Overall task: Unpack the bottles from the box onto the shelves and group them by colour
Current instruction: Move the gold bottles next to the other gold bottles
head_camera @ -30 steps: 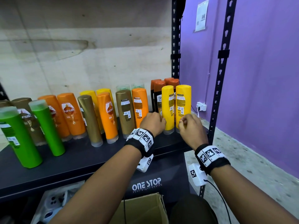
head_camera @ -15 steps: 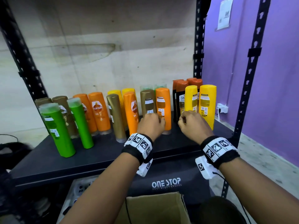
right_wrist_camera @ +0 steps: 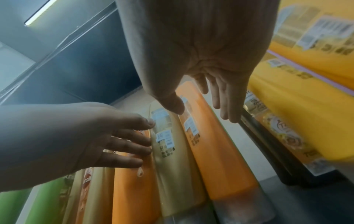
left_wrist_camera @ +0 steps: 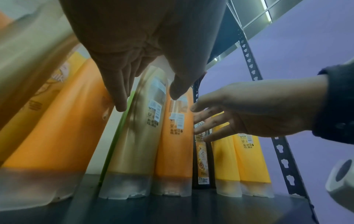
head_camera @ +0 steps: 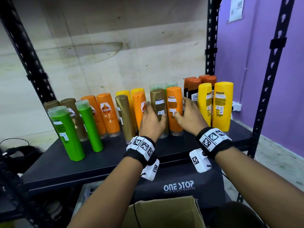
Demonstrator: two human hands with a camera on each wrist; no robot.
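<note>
On the black shelf stands a mixed row of green, brown, orange, gold and yellow bottles. My left hand straddles a brown bottle with straight fingers on its left side and the thumb on its front label. My right hand straddles the orange bottle beside it, thumb on the label and fingers along its right side. The left wrist view shows the left hand spread over the brown bottle. In the right wrist view the right hand is spread over the orange bottle.
Two yellow bottles and dark bottles with orange caps stand at the right end. Green bottles lean at the left, near the front. An open cardboard box sits below the shelf. Black uprights frame the shelf.
Both hands moved left from the yellow bottles to the brown and orange pair. Their curled fingers have straightened and spread around those two bottles.
</note>
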